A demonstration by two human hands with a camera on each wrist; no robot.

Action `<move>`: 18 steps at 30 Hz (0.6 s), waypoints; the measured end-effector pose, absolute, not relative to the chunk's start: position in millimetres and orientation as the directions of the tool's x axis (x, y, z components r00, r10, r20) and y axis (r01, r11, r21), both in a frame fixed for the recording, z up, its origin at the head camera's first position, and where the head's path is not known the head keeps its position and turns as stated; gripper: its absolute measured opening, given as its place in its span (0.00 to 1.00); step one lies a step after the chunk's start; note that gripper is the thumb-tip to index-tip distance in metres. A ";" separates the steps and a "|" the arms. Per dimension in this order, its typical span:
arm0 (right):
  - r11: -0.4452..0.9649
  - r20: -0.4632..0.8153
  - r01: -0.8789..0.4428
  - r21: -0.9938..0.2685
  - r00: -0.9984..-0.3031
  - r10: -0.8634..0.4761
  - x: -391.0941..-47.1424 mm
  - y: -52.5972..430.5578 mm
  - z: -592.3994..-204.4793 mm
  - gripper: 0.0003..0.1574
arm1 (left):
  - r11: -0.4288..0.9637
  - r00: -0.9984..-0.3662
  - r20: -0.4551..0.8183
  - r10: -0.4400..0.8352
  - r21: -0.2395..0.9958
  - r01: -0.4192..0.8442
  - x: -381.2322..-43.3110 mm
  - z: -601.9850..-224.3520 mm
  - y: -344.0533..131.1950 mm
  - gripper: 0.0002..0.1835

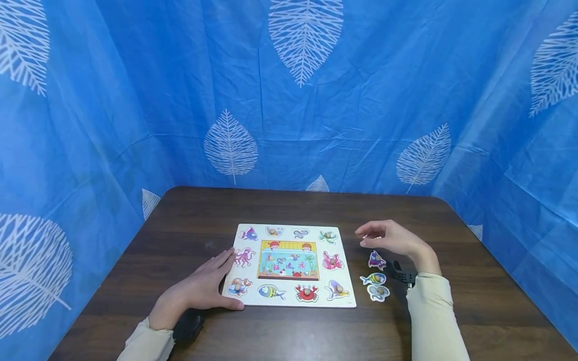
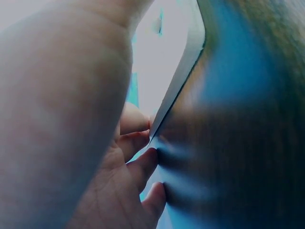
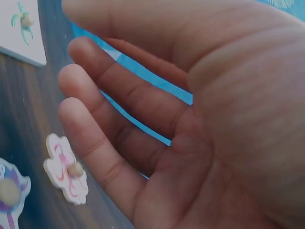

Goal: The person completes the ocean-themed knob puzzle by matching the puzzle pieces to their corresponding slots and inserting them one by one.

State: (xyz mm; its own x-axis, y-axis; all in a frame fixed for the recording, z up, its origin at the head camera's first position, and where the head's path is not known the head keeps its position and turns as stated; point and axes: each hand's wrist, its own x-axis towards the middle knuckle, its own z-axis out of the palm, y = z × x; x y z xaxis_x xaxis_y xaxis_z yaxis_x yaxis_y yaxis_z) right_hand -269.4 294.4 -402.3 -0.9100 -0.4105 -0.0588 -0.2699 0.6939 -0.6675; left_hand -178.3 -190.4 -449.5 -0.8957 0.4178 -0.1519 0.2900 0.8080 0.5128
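My left hand lies at the left side of a white peg puzzle board, fingertips and thumb at its edge. In the left wrist view, fingertips touch the board's rim and the tabletop. My right hand hovers beyond the board's right side, fingers loosely bent and holding nothing. Below it in the right wrist view lies a pink octopus piece with a wooden knob, mostly hidden in the head view. Nearer me lie a purple fish piece, a striped fish piece and a grey eel piece.
Knobbed pieces sit in the board, among them a crab, a pink starfish and a snail. The octopus picture on the board shows no knob. A blue leaf-print curtain surrounds the dark wooden table.
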 end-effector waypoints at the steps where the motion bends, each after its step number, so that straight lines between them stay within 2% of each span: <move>1: 0.691 -0.064 -0.264 -0.672 -0.910 -0.410 -269.2 296.0 -402.4 0.26 | 0.808 -0.896 -0.152 0.418 0.513 0.290 -178.3 -449.3 -190.4 0.68; 6: 0.674 -0.092 -0.236 -0.700 -0.906 -0.413 -270.4 303.9 -405.0 0.29 | 0.804 -0.896 -0.144 0.419 0.517 0.293 -179.0 -448.3 -190.5 0.68; 18: 0.664 -0.170 -0.167 -0.729 -0.895 -0.412 -272.8 320.5 -420.4 0.27 | 0.799 -0.895 -0.133 0.426 0.519 0.304 -179.4 -450.1 -191.0 0.68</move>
State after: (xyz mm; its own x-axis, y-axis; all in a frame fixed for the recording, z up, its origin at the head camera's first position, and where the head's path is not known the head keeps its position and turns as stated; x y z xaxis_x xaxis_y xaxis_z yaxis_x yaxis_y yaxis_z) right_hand -272.8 320.5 -420.4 -0.8952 -0.4120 -0.1700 -0.1673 0.6642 -0.7286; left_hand -179.4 -191.0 -450.1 -0.8947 0.4264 -0.1331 0.3036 0.7991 0.5190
